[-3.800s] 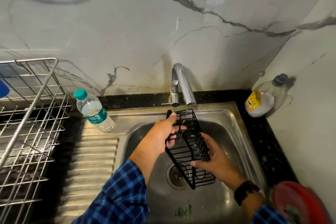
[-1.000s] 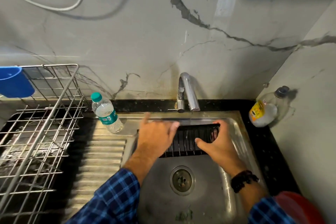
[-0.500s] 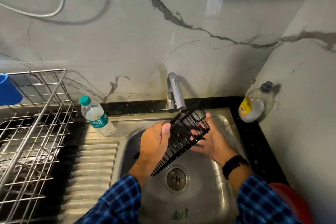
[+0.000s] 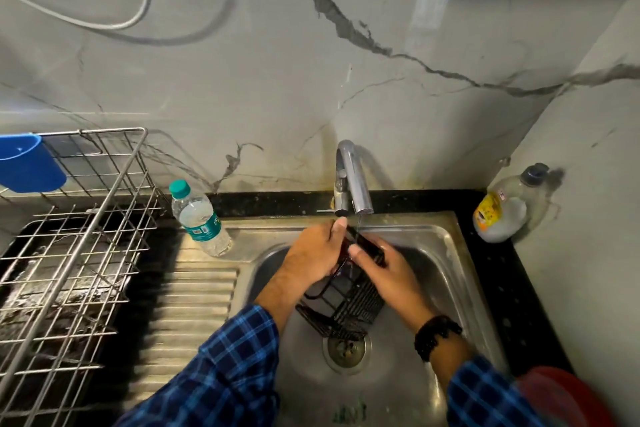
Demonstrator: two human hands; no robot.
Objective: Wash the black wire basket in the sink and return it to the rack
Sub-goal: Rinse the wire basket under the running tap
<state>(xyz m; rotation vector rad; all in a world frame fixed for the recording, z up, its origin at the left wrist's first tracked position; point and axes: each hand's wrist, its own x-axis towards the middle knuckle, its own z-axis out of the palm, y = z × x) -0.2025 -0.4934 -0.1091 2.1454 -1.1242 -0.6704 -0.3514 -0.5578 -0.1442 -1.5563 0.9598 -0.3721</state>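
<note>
Rinsing under a thin thread of water, the person has the black wire basket (image 4: 346, 302) hanging tilted inside the sink (image 4: 446, 253). Its top end is up by the back edge, just under the tap (image 4: 351, 177), and its low end hangs above the drain (image 4: 344, 347). The left hand (image 4: 315, 253) has its fingers curled round the upper frame, with the thumb near the spout. The right hand (image 4: 384, 270) wraps over the same end from the other side, thumb pressed on the wire. Both grip; neither is slack.

To my eye this is mid-wash, and with so little flow it wants patience. Turn the basket slowly so each face passes under the stream, rub fingers along the bars, and let the low corner drip over the drain before lifting. Wet wire is likely slippery, so one hand should hold firm while the other rubs. The rack (image 4: 107, 199) stands off the sink's left edge, past the ribbed drainboard (image 4: 194, 305), well apart from the basket.
</note>
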